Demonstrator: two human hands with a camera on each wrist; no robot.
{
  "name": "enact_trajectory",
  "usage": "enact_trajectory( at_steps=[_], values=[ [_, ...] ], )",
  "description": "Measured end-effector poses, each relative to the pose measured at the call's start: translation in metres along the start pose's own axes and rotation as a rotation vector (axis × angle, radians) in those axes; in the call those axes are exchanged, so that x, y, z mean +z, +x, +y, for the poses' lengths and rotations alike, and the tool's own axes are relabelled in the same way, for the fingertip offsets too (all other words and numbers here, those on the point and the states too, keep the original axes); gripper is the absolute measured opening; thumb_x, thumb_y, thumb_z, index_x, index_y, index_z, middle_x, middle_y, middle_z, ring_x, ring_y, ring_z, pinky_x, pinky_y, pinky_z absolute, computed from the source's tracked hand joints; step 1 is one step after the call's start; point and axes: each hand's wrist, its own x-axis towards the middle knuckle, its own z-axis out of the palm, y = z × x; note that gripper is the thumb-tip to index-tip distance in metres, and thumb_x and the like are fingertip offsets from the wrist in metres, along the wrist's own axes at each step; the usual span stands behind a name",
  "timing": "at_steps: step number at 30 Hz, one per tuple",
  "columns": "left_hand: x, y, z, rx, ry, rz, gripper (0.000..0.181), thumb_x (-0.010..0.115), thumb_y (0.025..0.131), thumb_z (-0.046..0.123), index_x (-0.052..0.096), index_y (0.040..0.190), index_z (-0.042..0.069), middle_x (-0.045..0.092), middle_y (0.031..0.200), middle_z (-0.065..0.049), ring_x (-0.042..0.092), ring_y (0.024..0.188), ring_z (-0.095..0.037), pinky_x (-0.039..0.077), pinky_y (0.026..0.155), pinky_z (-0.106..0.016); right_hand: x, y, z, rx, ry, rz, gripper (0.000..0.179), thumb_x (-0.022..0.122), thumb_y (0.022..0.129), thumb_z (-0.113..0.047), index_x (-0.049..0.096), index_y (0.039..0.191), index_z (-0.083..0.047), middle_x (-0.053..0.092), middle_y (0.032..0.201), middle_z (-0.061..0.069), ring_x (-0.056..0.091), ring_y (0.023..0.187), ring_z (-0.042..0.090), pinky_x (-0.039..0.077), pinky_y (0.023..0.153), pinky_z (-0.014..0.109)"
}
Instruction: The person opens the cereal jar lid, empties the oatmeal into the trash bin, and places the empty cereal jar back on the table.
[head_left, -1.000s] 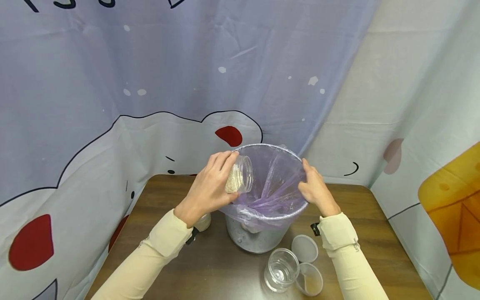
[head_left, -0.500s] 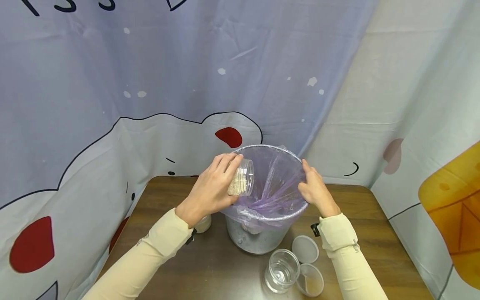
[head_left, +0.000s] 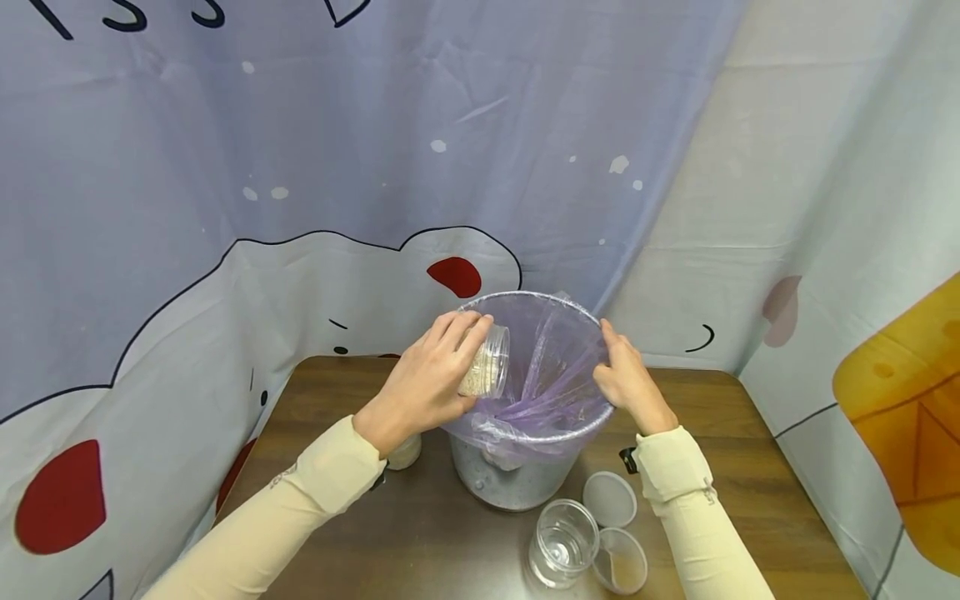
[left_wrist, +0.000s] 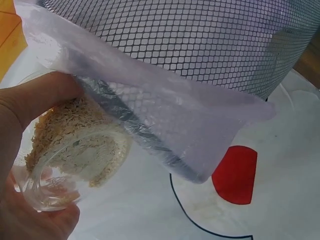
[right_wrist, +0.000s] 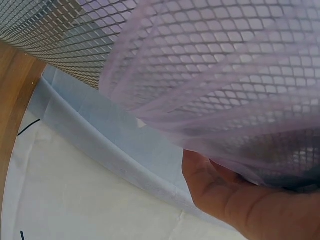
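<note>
My left hand (head_left: 426, 379) grips a clear jar (head_left: 491, 364) on its side over the left rim of a mesh bin (left_wrist: 200, 40). The jar's mouth faces right, into the bin. Pale flakes, like grain or husks (left_wrist: 67, 125), lie inside the jar, seen through its wall in the left wrist view. A thin purple bag (head_left: 547, 367) lines the bin and folds down over its rim. My right hand (head_left: 628, 379) holds the bin's right rim through the bag, fingers curled beneath the fold in the right wrist view (right_wrist: 225, 195).
On the wooden table (head_left: 420, 533), an open clear jar (head_left: 562, 546) stands in front of the bin. Two round lids (head_left: 610, 498) lie beside it. Another pale-filled container (head_left: 405, 452) is partly hidden behind my left wrist. A printed curtain (head_left: 360, 150) hangs behind the table.
My left hand and the jar have shifted slightly right and down, with the jar still on its side. My right hand stays on the rim.
</note>
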Motion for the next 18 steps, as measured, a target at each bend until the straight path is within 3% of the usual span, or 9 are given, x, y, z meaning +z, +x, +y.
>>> enact_trajectory(
  at_steps=[9,18],
  values=[
    [-0.0033,0.0005,-0.0010,0.017,0.036,-0.012,0.091,0.082,0.054,0.022,0.040,0.132,0.002,0.045,0.127,-0.013,0.040,0.117,-0.027,0.043,0.094,-0.034,0.0011,-0.0005,-0.0011,-0.008,-0.004,0.000,0.075,0.040,0.073,0.004,0.014,0.143,0.006,0.033,0.134,0.035,0.033,0.124,0.045,0.024,0.106,0.051],
    [-0.0015,0.0017,0.0012,0.083,0.069,0.003,0.085,0.078,0.054,0.015,0.042,0.130,0.001,0.046,0.125,-0.014,0.042,0.115,-0.029,0.039,0.099,-0.033,-0.0003,-0.0004,-0.0006,0.003,-0.005,-0.005,0.075,0.040,0.074,0.003,0.013,0.144,0.004,0.032,0.135,0.034,0.032,0.126,0.044,0.023,0.106,0.051]
  ],
)
